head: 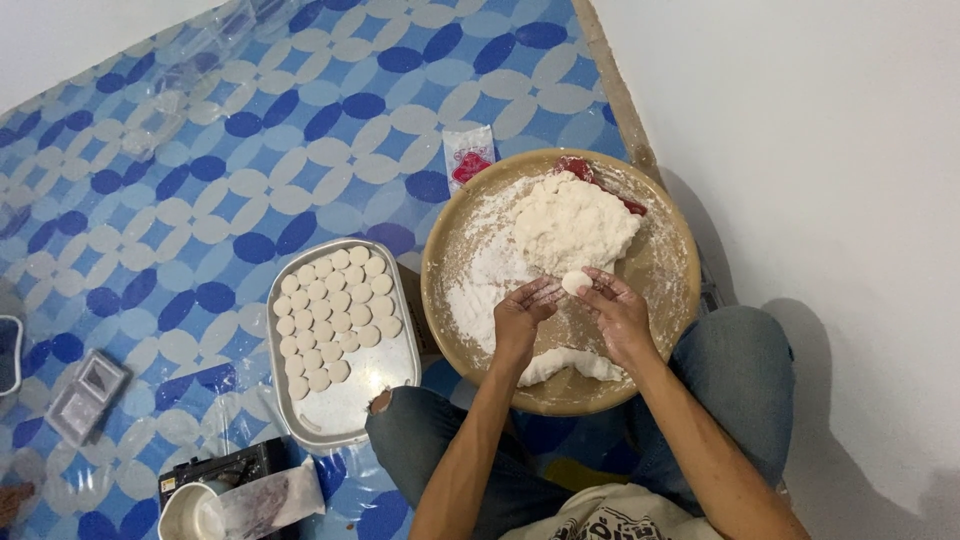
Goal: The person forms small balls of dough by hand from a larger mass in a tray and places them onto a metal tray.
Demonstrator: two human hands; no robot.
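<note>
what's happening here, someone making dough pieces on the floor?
Yes. A person sits on the patterned floor mat with a round floured tray at their knees. The left hand and right hand hold a small dough piece between the fingertips, just in front of the big dough mound. Beside it, a rectangular metal tray holds rows of round dough discs, with its near end not yet filled.

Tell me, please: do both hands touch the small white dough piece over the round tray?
Touching. The head view shows the small dough piece pinched between the fingertips of the left hand and the right hand, with no gap.
</note>
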